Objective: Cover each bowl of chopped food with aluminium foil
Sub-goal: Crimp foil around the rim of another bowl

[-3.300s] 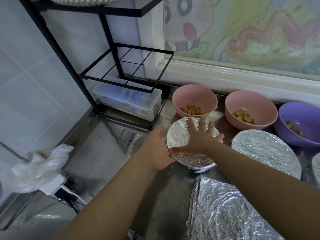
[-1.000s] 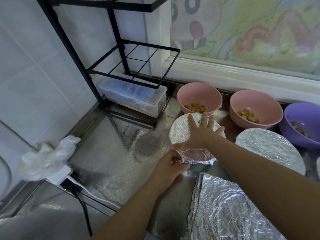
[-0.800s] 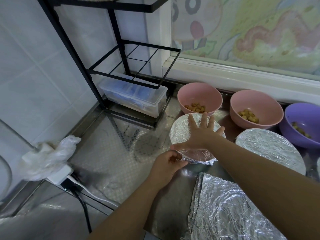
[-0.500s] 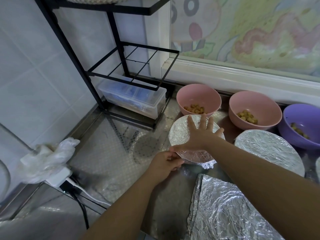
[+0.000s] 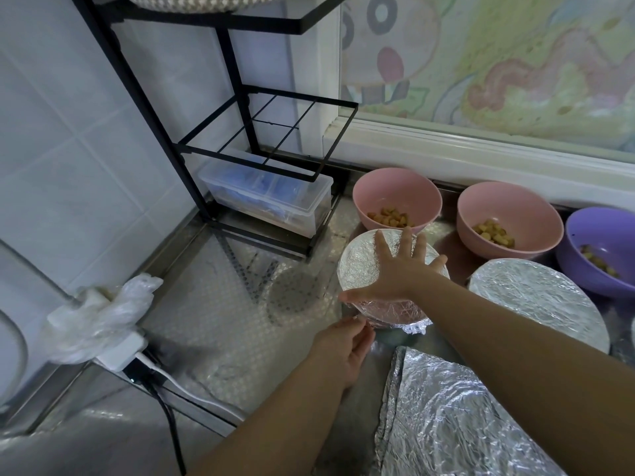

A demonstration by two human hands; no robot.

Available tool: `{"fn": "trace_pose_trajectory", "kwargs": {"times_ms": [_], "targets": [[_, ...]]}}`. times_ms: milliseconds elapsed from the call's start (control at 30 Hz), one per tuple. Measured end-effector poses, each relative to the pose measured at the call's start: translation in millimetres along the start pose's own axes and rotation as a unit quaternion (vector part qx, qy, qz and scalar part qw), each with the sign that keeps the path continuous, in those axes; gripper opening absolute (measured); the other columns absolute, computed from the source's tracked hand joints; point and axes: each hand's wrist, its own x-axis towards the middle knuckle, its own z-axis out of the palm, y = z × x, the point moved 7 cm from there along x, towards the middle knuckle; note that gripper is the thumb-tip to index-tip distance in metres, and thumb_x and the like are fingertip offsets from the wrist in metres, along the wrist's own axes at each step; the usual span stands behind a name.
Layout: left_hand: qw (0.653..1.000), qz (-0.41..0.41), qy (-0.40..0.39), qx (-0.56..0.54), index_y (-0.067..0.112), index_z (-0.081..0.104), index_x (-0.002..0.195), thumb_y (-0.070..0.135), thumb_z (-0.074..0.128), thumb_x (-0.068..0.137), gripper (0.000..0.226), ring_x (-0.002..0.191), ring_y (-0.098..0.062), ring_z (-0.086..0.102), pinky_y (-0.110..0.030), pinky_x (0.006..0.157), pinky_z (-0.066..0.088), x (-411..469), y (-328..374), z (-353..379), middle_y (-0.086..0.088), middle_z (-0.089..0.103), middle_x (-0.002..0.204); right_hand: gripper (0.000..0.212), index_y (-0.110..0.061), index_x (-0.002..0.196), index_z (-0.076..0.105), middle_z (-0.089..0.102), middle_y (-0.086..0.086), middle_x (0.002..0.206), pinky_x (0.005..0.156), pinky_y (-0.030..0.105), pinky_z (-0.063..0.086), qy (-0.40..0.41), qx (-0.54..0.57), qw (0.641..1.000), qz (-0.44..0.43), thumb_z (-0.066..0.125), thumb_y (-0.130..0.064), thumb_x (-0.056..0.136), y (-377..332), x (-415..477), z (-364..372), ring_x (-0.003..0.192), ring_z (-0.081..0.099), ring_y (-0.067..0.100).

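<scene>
My right hand [image 5: 395, 273] lies flat and spread on the foil-capped bowl [image 5: 357, 266] mid-counter. My left hand [image 5: 343, 345] curls at its 7 o'clock rim, though I cannot tell whether those fingers pinch the loose skirt or only brush it. The foil is thin, tears easily and holds a crease, so I'd grip the ragged hem gently; the bowl's contents are hidden, and the frame cuts off the purple bowl [image 5: 601, 242] at 2 o'clock and the spare foil sheet [image 5: 446, 431] at 5.
</scene>
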Motion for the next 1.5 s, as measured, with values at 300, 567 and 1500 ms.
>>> {"fn": "trace_pose_trajectory", "kwargs": {"times_ms": [300, 567, 1500], "targets": [[0.997, -0.003, 0.070, -0.012, 0.004, 0.072, 0.100, -0.008, 0.067, 0.087, 0.018, 0.079, -0.017, 0.066, -0.022, 0.050, 0.057, -8.2, 2.1, 3.3, -0.011, 0.071, 0.090, 0.154, -0.035, 0.153, -0.031, -0.040, 0.018, 0.157, 0.111, 0.079, -0.005, 0.001, -0.002, 1.000, 0.000, 0.050, -0.106, 0.042, -0.3, 0.1, -0.3, 0.146, -0.031, 0.047], [0.990, -0.002, 0.066, 0.128, 0.006, 0.065, 0.085, -0.004, 0.069, 0.084, 0.010, 0.063, -0.012, 0.063, -0.021, 0.053, 0.053, -10.3, 22.1, 1.1, -0.008, 0.068, 0.070, 0.153, -0.035, 0.153, -0.031, -0.041, 0.018, 0.157, 0.111, 0.079, -0.005, 0.000, -0.002, 1.000, -0.002, 0.051, -0.106, 0.044, 0.5, -0.5, 0.3, 0.146, -0.031, 0.047], [0.958, -0.120, -0.154, 0.210, -0.014, 0.033, 0.145, 0.053, 0.037, 0.099, 0.082, 0.140, -0.048, 0.035, -0.061, 0.119, 0.018, -44.9, 75.7, 37.1, -0.032, 0.045, 0.145, 0.151, -0.036, 0.154, -0.028, -0.036, 0.017, 0.160, 0.110, 0.080, -0.006, 0.033, 0.001, 0.999, 0.003, 0.051, -0.105, 0.046, 2.2, 3.3, 2.2, 0.147, -0.029, 0.047]]}}
